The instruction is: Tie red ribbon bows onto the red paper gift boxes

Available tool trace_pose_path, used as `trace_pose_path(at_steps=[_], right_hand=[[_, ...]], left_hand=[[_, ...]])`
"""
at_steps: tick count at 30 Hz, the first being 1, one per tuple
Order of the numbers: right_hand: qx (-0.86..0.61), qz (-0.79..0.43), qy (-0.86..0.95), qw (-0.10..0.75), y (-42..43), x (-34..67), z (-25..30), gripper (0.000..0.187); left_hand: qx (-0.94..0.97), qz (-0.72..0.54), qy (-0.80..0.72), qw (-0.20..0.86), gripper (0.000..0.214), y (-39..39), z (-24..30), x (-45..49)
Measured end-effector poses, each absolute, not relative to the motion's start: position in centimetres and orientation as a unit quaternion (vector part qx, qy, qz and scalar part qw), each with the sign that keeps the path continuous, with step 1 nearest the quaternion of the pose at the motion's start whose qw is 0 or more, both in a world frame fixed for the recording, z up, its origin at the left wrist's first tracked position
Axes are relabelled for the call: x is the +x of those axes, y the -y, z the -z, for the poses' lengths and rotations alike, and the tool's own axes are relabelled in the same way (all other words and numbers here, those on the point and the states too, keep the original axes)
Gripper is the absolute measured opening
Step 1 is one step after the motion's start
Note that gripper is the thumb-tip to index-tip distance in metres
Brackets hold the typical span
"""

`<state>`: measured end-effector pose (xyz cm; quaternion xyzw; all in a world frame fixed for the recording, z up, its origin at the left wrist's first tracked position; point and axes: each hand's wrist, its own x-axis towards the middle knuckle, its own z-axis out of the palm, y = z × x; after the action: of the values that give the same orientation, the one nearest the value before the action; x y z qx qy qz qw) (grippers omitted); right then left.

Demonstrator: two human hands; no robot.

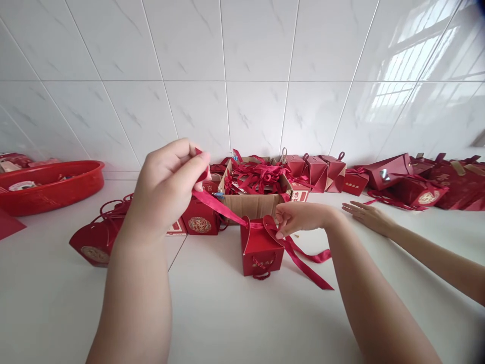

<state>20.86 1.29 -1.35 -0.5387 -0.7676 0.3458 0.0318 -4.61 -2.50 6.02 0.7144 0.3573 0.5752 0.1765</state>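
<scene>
- Pinching the red ribbon (222, 206) with the left grip (166, 182), raised above the desk (235, 313); clamped on it with thumb and fingers together.
- Sloping straight from there down to the small red box (261, 247), then passing between the two rounded top flaps (270, 227), and going out to the right in two loose tails.
- Standing upright on the desk, in the middle, between both arms; bearing a twisted red cord on the front.
- Bent at the right flap of this box: the right grip (301, 216), with fingers curled. Cannot tell well, from this angle, if clamped on flap or ribbon, or only resting beside.
- Just behind the small box: an uncovered cardboard carton (253, 206), with a heap of red ribbons (259, 174) inside.
- To the left of the carton: a red box with gold emblem (200, 222); farther left, a red basin (76, 189).
- To the right of the carton: a row of red boxes (316, 174) near the tiled wall (257, 45).
- At far right: another person's hand (369, 217), laid flat on the desk, near more red packages (420, 194).
</scene>
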Motion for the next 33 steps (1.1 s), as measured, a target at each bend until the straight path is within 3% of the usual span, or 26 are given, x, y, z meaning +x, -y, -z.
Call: trace_pose_path(at_steps=[5, 9, 18, 21, 27, 33], right_hand=[[-0.517, -0.324, 0.787, 0.096, -0.4, 21.1, 0.7, 0.021], [-0.546, -0.306, 0.772, 0.112, 0.8, 21.1, 0.0, 0.023], [-0.564, -0.293, 0.769, 0.074, 1.7, 23.5, -0.7, 0.019], [-0.539, -0.273, 0.783, 0.149, 2.3, 24.8, -1.4, 0.020], [-0.363, -0.409, 0.737, 0.399, 3.5, 24.7, -2.8, 0.020], [-0.276, -0.487, 0.669, 0.489, 2.2, 24.0, -2.1, 0.022]], left_hand=[[0.634, -0.682, -0.249, 0.266, 0.014, 1.8, -6.2, -4.3], [0.583, -0.711, -0.238, 0.313, 0.017, 1.4, -6.4, -4.5], [0.576, -0.695, -0.257, 0.345, 0.021, 1.3, -6.3, -4.8], [0.572, -0.703, -0.233, 0.352, 0.017, 1.4, -6.4, -4.7], [0.579, -0.695, -0.205, 0.374, 0.016, 1.4, -6.6, -3.7], [0.578, -0.686, -0.248, 0.366, 0.017, 0.6, -6.8, -2.1]])
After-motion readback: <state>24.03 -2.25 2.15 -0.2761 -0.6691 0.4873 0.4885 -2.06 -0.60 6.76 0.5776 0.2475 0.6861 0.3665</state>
